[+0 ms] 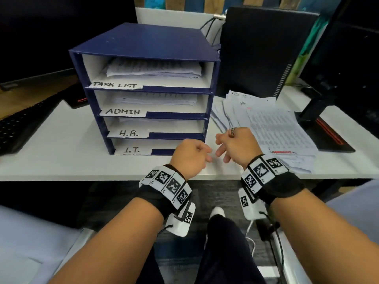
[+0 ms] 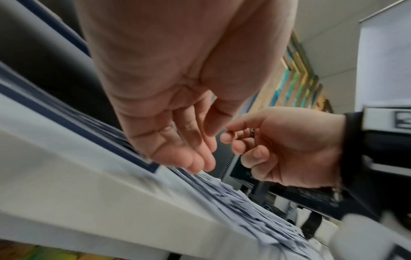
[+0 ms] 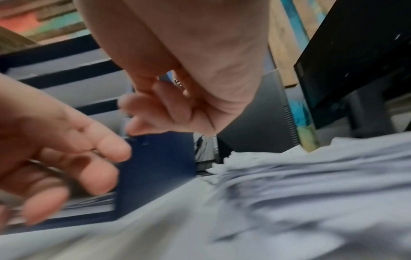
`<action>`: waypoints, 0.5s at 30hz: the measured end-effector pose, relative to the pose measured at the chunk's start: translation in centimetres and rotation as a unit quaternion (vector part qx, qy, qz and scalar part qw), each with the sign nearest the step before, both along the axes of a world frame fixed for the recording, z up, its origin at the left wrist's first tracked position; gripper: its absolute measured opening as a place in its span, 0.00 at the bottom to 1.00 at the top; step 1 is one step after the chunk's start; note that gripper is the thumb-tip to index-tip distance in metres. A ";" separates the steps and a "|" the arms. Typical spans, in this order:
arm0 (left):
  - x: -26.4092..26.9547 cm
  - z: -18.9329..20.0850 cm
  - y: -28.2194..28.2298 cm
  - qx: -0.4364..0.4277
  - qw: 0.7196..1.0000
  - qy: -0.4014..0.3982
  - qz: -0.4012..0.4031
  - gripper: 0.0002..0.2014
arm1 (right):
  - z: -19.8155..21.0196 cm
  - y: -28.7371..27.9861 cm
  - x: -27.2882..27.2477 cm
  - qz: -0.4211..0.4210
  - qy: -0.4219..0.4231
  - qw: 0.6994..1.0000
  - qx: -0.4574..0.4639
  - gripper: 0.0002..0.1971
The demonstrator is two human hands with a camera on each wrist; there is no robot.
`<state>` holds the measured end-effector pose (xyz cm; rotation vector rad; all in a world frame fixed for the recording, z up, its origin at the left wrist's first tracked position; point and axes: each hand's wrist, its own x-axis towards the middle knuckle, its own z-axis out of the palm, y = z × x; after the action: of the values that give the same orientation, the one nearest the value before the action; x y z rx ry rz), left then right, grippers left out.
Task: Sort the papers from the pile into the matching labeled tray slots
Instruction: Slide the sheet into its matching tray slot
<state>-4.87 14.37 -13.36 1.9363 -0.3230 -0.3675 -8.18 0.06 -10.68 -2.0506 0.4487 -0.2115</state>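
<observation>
Paper pile lies on the table, right of the tray. Left hand and right hand hover loosely curled, grip on nothing. Best to lift only the top sheet and read its heading first.

An office: desk, labeled paper tray, keyboard, computer tower.

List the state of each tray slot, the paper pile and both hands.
TASK LIST slot: holds papers.
ADMIN slot: holds papers.
H.R. slot: holds papers.
I.T. slot: contents unclear.
Paper pile: loose, fanned, on table.
Left hand: empty, fingers loosely curled.
Right hand: empty, fingers loosely curled.
</observation>
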 end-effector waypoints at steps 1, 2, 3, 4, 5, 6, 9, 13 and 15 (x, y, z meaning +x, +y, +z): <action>-0.2 0.2 -1.3 0.008 0.999 -0.007 -0.031 0.12 | 0.3 -1.8 0.0 -0.026 0.000 0.999 -0.033 0.11; -0.3 0.2 -2.5 0.016 0.998 -0.011 -0.053 0.12 | 0.4 -3.5 0.2 -0.052 0.000 0.996 -0.067 0.10; -0.4 0.1 -3.8 0.022 0.997 -0.013 -0.069 0.12 | 0.4 -5.2 0.3 -0.075 0.004 0.991 -0.107 0.10; -0.4 0.0 -5.0 0.028 0.996 -0.018 -0.080 0.11 | 0.3 -6.8 0.4 -0.088 0.012 0.985 -0.146 0.10; -0.3 0.0 -6.2 0.035 0.995 -0.029 -0.086 0.10 | 0.1 -8.2 0.6 -0.091 0.026 0.978 -0.184 0.10; 0.0 0.1 -7.4 0.044 0.994 -0.044 -0.088 0.11 | -0.3 -9.5 0.6 -0.087 0.046 0.972 -0.214 0.10; 1.0 0.9 -10.3 0.069 0.989 -0.075 -0.104 0.18 | -1.5 -12.2 0.2 -0.049 0.138 0.948 -0.284 0.15; 2.7 1.6 -12.8 0.160 0.969 -0.060 -0.179 0.27 | -1.9 -13.5 -0.7 -0.046 0.188 0.904 -0.380 0.14; 3.4 1.8 -13.7 0.248 0.945 -0.085 -0.193 0.27 | -1.5 -14.2 -0.8 -0.052 0.173 0.899 -0.398 0.17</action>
<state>-1.44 0.63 -11.57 2.4054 -0.7922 -0.5801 -8.96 -14.16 -12.16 -2.8950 0.7857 -0.0941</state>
